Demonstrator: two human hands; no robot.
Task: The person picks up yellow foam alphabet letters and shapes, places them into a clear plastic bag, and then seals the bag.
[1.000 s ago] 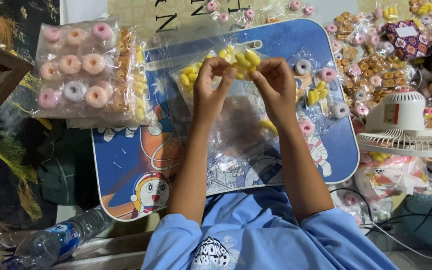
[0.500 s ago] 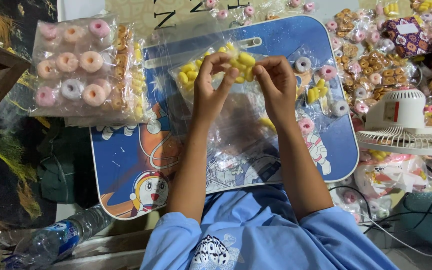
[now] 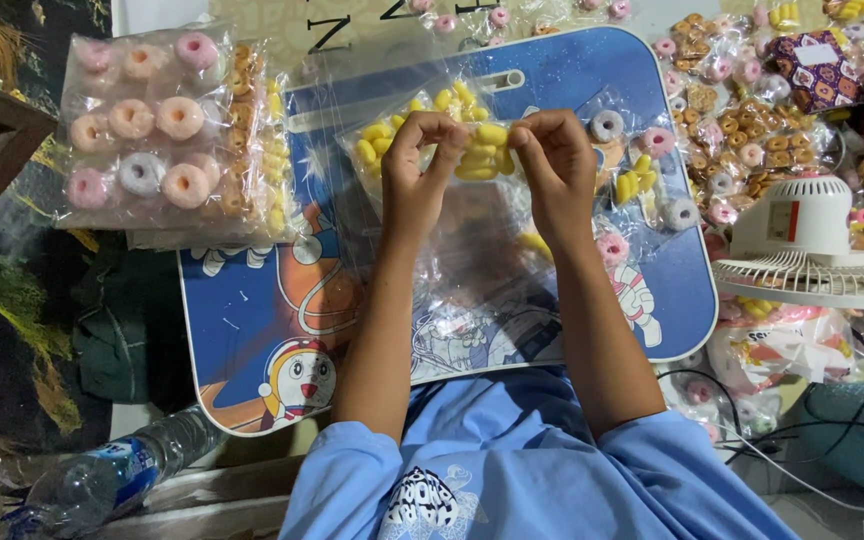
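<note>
Left hand (image 3: pixel 414 170) and right hand (image 3: pixel 550 165) both pinch a small clear bag of yellow puffed snacks (image 3: pixel 480 158) above the blue cartoon lap table (image 3: pixel 242 320). Beside it, a large clear bag (image 3: pixel 147 130) holds pink, orange and lilac ring snacks.

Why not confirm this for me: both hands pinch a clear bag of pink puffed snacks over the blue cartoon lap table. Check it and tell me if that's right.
Not quite. In the head view the left hand and right hand do pinch a clear bag over the blue cartoon lap table, but its puffed snacks are yellow, not pink.
</note>
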